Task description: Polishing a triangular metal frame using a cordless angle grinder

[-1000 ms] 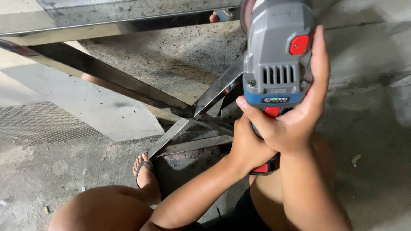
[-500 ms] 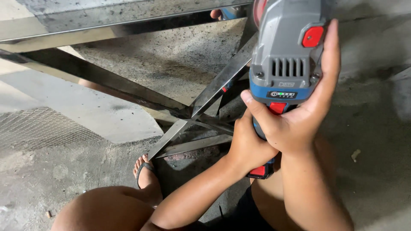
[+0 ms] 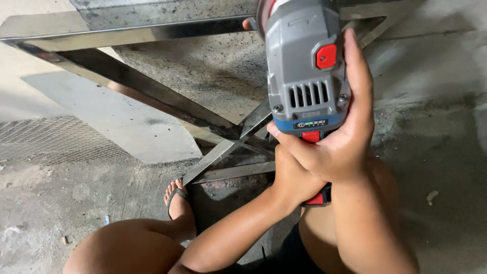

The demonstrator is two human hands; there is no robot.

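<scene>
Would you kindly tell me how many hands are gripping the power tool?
2. The right hand wraps the side of the grey power tool, fingers over its blue band. The left hand grips the handle below, largely covered by the right hand.

**One small label, on the tool itself**

No packages, signs or screens anywhere here. The only label is a narrow dark strip (image 3: pixel 311 123) set on the blue band at the lower end of the grey grinder (image 3: pixel 304 76), just above its red part. It is oblong, black, with a tiny row of green marks. Above it sits a small grey embossed plate (image 3: pixel 311 114), rectangular, same colour as the housing.
</scene>
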